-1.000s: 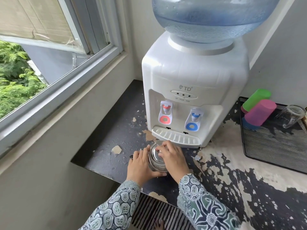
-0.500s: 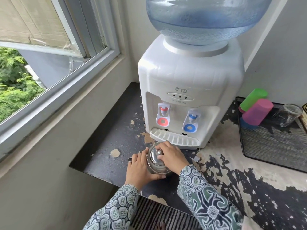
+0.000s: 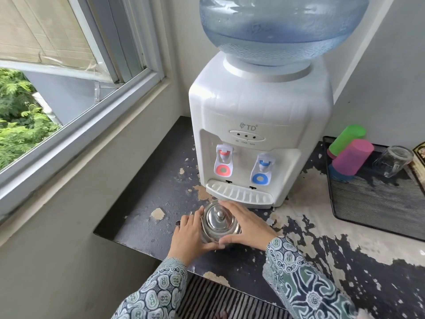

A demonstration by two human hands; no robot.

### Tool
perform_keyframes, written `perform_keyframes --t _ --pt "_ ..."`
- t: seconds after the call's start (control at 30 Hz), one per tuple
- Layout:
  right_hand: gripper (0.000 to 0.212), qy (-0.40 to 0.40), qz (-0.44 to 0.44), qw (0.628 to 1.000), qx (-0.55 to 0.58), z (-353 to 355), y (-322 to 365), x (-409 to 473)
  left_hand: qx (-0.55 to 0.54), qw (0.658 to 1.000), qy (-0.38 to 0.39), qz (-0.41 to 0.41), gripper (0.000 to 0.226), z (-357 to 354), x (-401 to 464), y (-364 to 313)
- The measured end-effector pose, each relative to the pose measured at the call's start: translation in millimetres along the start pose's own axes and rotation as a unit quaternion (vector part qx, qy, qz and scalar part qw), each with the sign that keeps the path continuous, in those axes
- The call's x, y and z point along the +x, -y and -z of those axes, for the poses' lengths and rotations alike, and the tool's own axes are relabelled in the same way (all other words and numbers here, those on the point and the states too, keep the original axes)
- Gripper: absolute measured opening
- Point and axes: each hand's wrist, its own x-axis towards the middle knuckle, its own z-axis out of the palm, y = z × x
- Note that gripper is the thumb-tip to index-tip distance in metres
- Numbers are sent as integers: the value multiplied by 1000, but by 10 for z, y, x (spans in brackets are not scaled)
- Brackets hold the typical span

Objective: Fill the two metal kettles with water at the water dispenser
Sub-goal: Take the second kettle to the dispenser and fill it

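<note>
Head view, near to far. Showing patterned sleeves [image 3: 305,284] at the bottom edge, reaching forward over a striped mat [image 3: 220,300]. Cupping the kettle [image 3: 219,223] from both sides: left hand [image 3: 189,236] curled against its left wall, thumb wrapping under the near side; right hand [image 3: 246,226] spread wider, fingers [image 3: 230,206] arching over the far rim and thumb closing in at the near right. Resting on the worn dark counter [image 3: 147,203], just near of the drip tray [image 3: 239,195], lid and knob in place. Having shifted within the last second: right hand sliding off the top of the lid down to the flank, baring the knob, and the kettle sitting a little more upright under a two-sided hold. Probably meaning a settling or lifting step, with the lid yet to come off before any filling. Standing behind, the white dispenser [image 3: 259,107], red tap [image 3: 224,155] left and blue tap [image 3: 264,164] right, big water bottle [image 3: 276,26] on top. Showing only one kettle; second not in view. Lying far right, a mesh tray [image 3: 372,203] with coloured cups [image 3: 351,155] and a glass [image 3: 394,161].
</note>
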Motion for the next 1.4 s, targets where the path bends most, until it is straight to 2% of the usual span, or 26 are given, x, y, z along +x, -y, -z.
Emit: perform_keyframes --t 0.13,0.23,0.37,0.57,0.63,0.7,0.77,0.83,0.87,0.93,1.03,1.07,1.13,1.23,1.4 --pt "109 8 51 994 -99 -76 -126 -38 -30 999 11 -16 110 28 12 23" --pt "103 -14 61 992 -113 -110 -181 -33 -78 996 16 -28 97 68 17 14" --pt "69 -85 46 995 -37 -73 -133 71 -173 984 36 -17 66 139 32 21" --pt "21 -108 -35 985 128 35 -98 188 -225 973 43 20 47 282 132 53" --pt "16 -120 -57 981 145 56 -76 233 -244 969 43 26 51 332 144 50" --pt "25 -116 -66 979 154 84 -55 242 -261 963 60 29 48 359 165 73" --pt "29 -96 -51 976 191 110 -56 193 -274 954 113 32 47 390 189 118" --pt "32 -79 -37 967 238 118 -78 114 -248 953 169 44 68 412 215 154" --pt "36 -86 -39 963 252 114 -101 74 -224 959 165 51 78 421 225 155" --pt "42 -121 -52 958 257 98 -146 7 -196 976 81 43 84 473 223 99" --pt "42 -157 -64 955 242 57 -151 -42 -202 978 -49 -30 58 536 189 -44" --pt "38 -160 -63 955 241 40 -146 -49 -204 976 -64 -51 45 532 175 -82" --pt "20 -164 -63 952 252 4 -150 -49 -245 966 -46 -74 28 508 136 -173" --pt "13 -168 -73 945 270 -37 -156 -63 -366 927 -22 -78 31 395 101 -265" --pt "26 -175 -67 941 281 -70 -123 -104 -417 903 -95 -47 41 240 131 -255"
